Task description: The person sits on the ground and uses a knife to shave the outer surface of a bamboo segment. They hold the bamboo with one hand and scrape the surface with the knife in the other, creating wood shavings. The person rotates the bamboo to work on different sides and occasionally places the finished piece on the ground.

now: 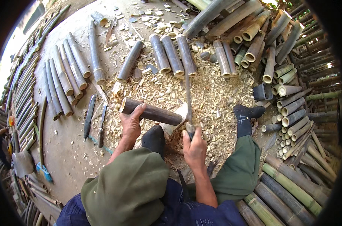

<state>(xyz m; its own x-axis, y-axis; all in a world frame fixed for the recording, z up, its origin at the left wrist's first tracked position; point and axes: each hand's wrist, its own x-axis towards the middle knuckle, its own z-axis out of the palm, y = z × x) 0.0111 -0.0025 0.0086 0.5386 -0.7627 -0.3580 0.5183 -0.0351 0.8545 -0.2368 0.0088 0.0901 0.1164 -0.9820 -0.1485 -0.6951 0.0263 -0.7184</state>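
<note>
My left hand (130, 122) is wrapped round a dark brown bamboo tube (152, 112) near its open left end. The tube lies slantwise, its right end by a pale piece of wood (177, 119). In my right hand (195, 147) is the dark handle of a long knife (188, 98). Its narrow blade, seen nearly edge-on, points away from me, just past the tube's right end. I cannot tell whether blade and tube touch. Left of my left hand, two long bladed tools (89, 116) lie on the ground.
Pale wood chips (223, 94) cover the ground around my sock-covered feet (250, 113). Cut bamboo tubes (167, 56) lie in rows ahead and to the left. Stacked bamboo (291, 113) and a dark container (262, 91) stand at right; thicker poles (291, 188) lie at lower right.
</note>
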